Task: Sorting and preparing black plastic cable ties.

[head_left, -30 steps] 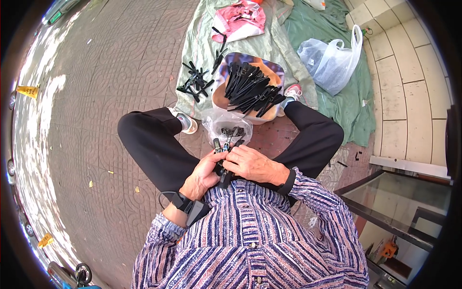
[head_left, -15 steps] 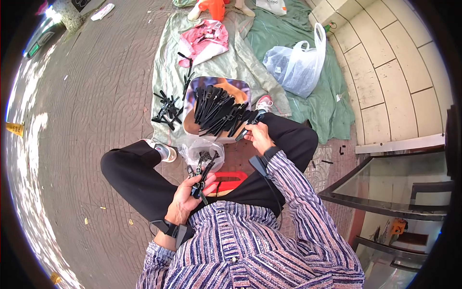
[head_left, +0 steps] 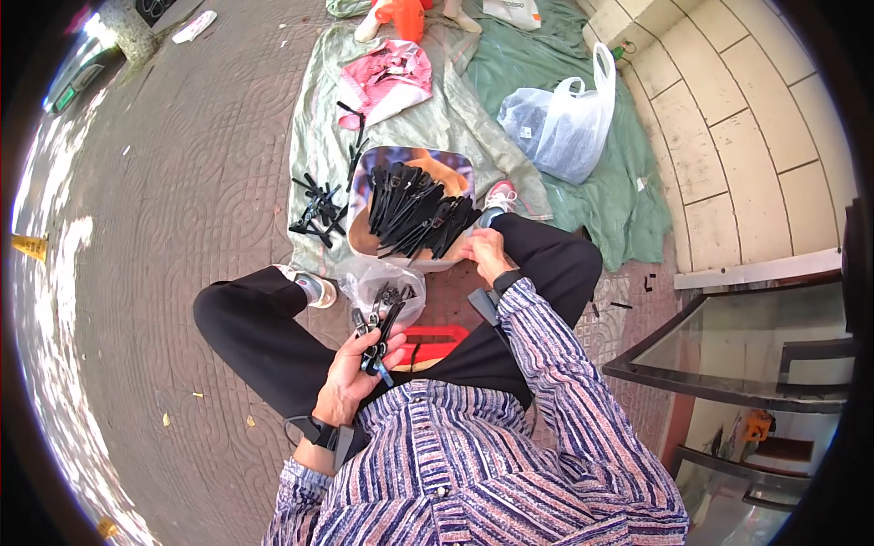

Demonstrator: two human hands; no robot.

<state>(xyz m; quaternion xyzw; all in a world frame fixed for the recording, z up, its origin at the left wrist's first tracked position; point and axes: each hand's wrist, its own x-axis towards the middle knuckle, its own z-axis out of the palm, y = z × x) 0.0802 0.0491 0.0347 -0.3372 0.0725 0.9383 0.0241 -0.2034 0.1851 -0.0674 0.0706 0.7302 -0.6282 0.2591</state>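
Note:
My left hand [head_left: 350, 371] is closed around a small bunch of black straps with metal buckles [head_left: 371, 335], held in front of my lap. A heap of similar black straps [head_left: 405, 209] lies on a small square board with a printed picture [head_left: 366, 238], between my knees. At the board's near right corner is my right hand [head_left: 489, 255], its fingers bent together against the edge of the heap. Whatever is between those fingertips is too small to make out. A clear plastic bag [head_left: 410, 289] with small dark pieces inside sits between the board and my left hand.
More black straps [head_left: 319, 211] lie left of the board on the green cloth [head_left: 309, 109]. Beyond are a pink bag [head_left: 410, 59] and a white plastic bag [head_left: 569, 136]. A red plastic piece [head_left: 442, 344] is below my lap. A glass-panelled frame [head_left: 737, 337] stands right.
The black strap that stuck out of my right hand no longer shows there. That hand has shifted slightly inward beside the heap. My left hand keeps its bunch, nearly unmoved.

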